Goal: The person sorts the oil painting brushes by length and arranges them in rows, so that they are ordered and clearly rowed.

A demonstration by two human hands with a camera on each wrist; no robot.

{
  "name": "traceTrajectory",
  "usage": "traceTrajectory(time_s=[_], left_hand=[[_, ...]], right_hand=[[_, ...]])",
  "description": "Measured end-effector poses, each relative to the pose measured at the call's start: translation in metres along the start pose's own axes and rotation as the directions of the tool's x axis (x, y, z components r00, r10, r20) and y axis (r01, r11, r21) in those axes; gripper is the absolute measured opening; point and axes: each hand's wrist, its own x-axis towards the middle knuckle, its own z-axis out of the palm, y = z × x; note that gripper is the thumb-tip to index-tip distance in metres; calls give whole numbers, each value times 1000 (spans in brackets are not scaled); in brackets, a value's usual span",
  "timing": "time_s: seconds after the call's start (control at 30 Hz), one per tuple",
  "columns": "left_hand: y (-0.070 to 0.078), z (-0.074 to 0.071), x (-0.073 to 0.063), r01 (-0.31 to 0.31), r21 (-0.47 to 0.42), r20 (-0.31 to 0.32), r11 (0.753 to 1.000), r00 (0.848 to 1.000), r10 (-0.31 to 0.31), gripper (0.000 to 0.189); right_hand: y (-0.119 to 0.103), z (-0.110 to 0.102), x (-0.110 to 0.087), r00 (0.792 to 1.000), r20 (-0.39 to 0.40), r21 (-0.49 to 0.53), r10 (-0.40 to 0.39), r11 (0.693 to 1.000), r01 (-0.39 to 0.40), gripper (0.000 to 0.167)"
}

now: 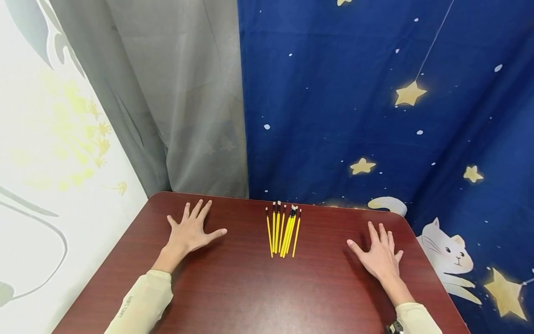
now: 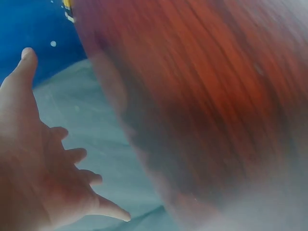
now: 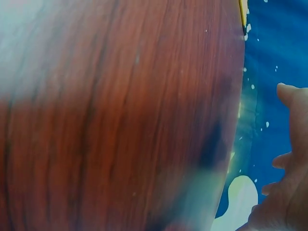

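Observation:
Several yellow-handled paintbrushes (image 1: 277,232) lie in a loose row near the far edge of the table, dark ferrules and pale bristles pointing away from me. To their left, my left hand (image 1: 189,232) is held over the table, fingers spread wide. My right hand (image 1: 379,255) is on the other side of the brushes, palm down with fingers spread. Neither hand holds anything. The left wrist view shows the spread left hand (image 2: 43,168); the right wrist view shows part of the right hand (image 3: 288,178) at its edge. Brush tips (image 3: 243,14) peek in at the top there.
A dark red-brown wooden table (image 1: 250,297) with rounded corners spans the front. Behind it hang a grey curtain (image 1: 200,102) and a blue curtain (image 1: 325,102) printed with stars and a white cat. A bright white printed cloth (image 1: 41,153) is at the left.

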Motion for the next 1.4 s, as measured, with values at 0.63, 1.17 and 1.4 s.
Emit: traceTrajectory(time_s=[0.63,1.17,1.4], left_hand=[[65,-5,9,-110,-213,59,971,990,125,100],[123,11,16,7,-482,116,876,992,56,84],[144,21,27,41,-567,130,823,991,39,80]], right_hand=[[-55,31,10,996,26,42,-87,995,86,104],[-98,50,12,989,49,114,-141,984,135,88],[-117,59,16,991,27,178,-130,976,124,71]])
